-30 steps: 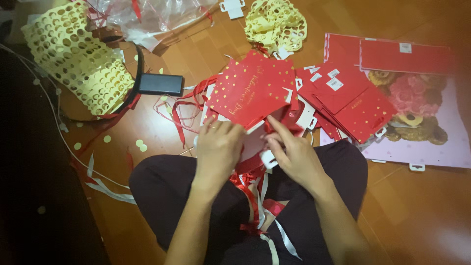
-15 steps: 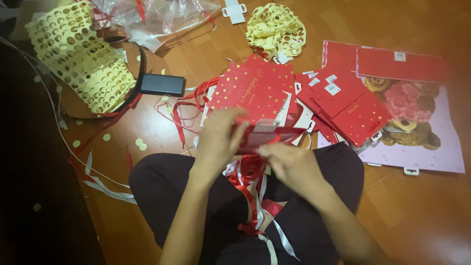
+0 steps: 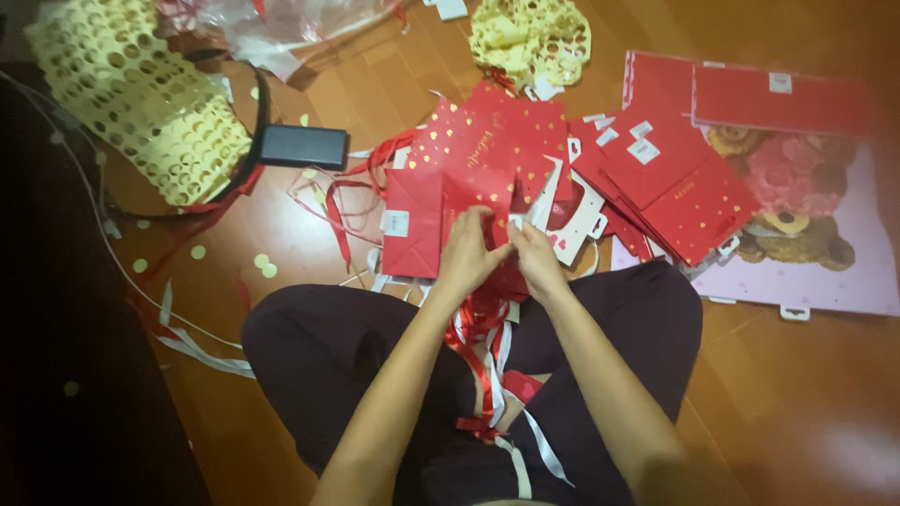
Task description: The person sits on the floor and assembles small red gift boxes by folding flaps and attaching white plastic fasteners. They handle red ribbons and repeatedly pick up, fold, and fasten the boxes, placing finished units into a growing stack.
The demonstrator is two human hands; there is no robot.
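I sit cross-legged on a wooden floor. My left hand [image 3: 472, 251] and my right hand [image 3: 532, 253] meet over a flat red paper gift bag [image 3: 417, 225] with a white tag, both pinching its top edge. Behind it lies another red gift bag with gold dots [image 3: 497, 141]. Red and white ribbons [image 3: 483, 361] trail down from my hands over my lap.
A stack of flat red gift bags [image 3: 675, 178] lies to the right, beside a pink bag with a bear picture [image 3: 797, 234]. A black phone [image 3: 302, 147], a perforated yellow paper sheet [image 3: 131, 103], clear plastic wrap [image 3: 281, 28] and a yellow paper ball [image 3: 530, 36] lie around.
My hands have lifted a red bag from the pile and brought it flat in front of my knees. Both hands have moved together onto its top edge.
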